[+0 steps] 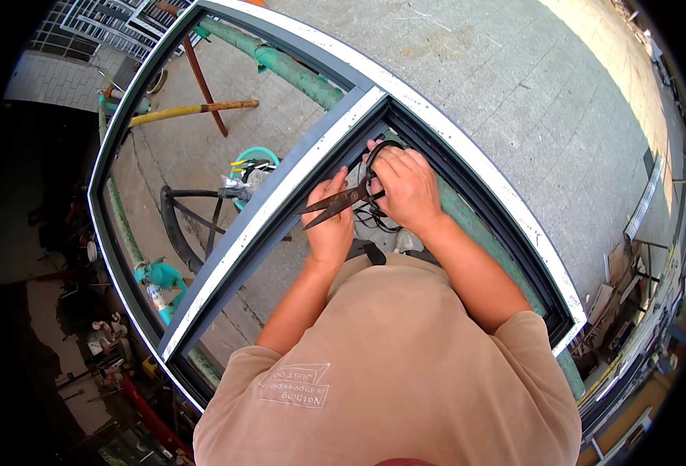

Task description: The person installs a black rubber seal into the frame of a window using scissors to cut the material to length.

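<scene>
My right hand (409, 186) is closed round the looped handles of dark, rusty scissors (336, 203), and its thumb and finger reach to the inner corner of a white and grey window frame (281, 185). The scissor blades point left, slightly parted, and cross over my left hand (331, 234). That hand's fingers are stretched up along the frame's middle bar, partly hidden by the blades; nothing shows in them. Black strip (482, 213) lines the inside of the frame opening around my arms. Below my right hand hangs a loose tangle of thin black cord (378, 221).
The frame rests on green pipe supports (300, 76). Through its left opening show a teal bucket (261, 154) with tools, a yellow bar (191, 113) and a bent black tube (173, 233). Cluttered materials (630, 268) line the far right; more clutter lies lower left.
</scene>
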Demonstrator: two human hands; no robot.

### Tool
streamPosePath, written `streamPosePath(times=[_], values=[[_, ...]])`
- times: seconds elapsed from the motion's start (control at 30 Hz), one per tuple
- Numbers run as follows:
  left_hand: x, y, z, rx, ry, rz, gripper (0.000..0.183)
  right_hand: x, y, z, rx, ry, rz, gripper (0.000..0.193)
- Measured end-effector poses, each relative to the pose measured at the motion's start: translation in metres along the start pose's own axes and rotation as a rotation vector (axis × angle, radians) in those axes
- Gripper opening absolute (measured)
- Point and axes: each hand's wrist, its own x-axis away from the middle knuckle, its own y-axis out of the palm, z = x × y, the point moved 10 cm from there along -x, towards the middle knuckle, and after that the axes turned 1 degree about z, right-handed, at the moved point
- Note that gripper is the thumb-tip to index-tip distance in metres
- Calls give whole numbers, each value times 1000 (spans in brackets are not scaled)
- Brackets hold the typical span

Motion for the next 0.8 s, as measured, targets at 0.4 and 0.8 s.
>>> streamPosePath(times=[0.4, 0.8], values=[[7, 9, -30, 420, -321, 39, 33, 3, -1, 0, 60, 1, 60, 34], [8, 8, -26, 409, -336, 23, 30, 2, 4, -6, 75, -60, 18, 41]])
